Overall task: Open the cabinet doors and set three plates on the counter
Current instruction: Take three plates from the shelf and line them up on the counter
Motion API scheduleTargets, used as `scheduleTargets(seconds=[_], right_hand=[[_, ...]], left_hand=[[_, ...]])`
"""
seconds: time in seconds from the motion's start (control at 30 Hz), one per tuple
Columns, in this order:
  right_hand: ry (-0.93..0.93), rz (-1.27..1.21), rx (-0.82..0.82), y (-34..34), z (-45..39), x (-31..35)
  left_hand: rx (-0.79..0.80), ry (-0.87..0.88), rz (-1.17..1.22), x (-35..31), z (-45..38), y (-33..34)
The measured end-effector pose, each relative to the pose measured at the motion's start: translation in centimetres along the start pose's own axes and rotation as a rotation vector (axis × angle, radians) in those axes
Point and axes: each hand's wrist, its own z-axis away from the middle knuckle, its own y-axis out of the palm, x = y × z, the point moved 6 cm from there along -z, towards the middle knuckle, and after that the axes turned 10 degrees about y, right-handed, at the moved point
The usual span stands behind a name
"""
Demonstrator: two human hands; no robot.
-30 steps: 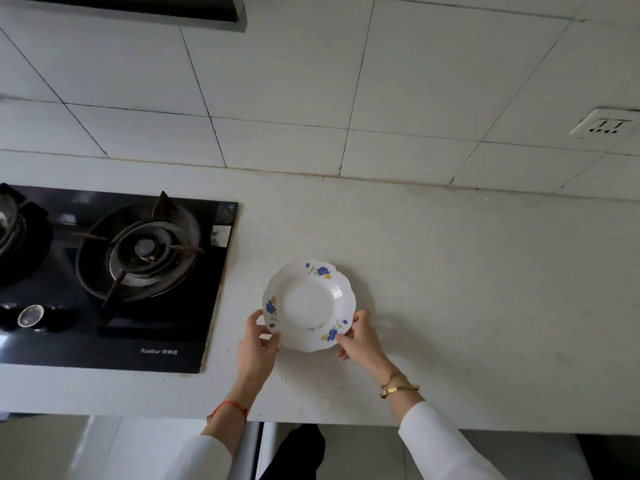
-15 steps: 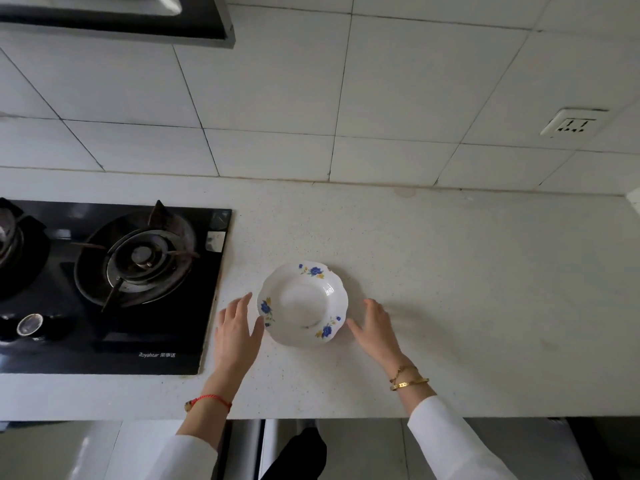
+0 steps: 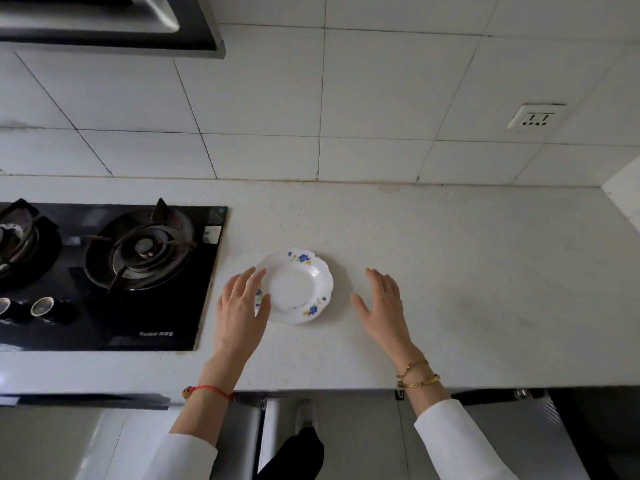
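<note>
One white plate (image 3: 298, 289) with blue and yellow flowers and a scalloped rim lies flat on the pale counter (image 3: 450, 271). My left hand (image 3: 242, 306) hovers with straight fingers over the plate's left edge and holds nothing. My right hand (image 3: 384, 306) is spread open just right of the plate, apart from it. Below the counter's front edge the cabinet doors (image 3: 519, 427) stand open; the inside of the cabinet is hidden.
A black gas hob (image 3: 104, 271) with two burners fills the counter's left part, with knobs (image 3: 41, 306) near its front. A range hood (image 3: 104, 26) hangs above it. A wall socket (image 3: 535, 117) sits on the tiled wall at right.
Both hands let go of the plate, which now rests on the counter. The hands opened and drew slightly outward and back; the view shifted a little.
</note>
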Motion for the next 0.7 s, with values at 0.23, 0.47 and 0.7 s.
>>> scheduleTargets(seconds=[0.23,0.47,0.7], right_hand=[[-0.043,-0.016,-0.034,-3.5,6.4,-4.9],[-0.063,-0.046,-0.054,-6.8,13.7,-10.8],[-0.105,-0.088,-0.051,-7.5,19.5,-14.4]], left_hand=[[-0.045,0.027,-0.003,-5.4,6.1,0.8],[-0.054,0.057,0.015,-11.4,13.9,2.1],[-0.063,0.052,0.049,-15.1,20.9,2.4]])
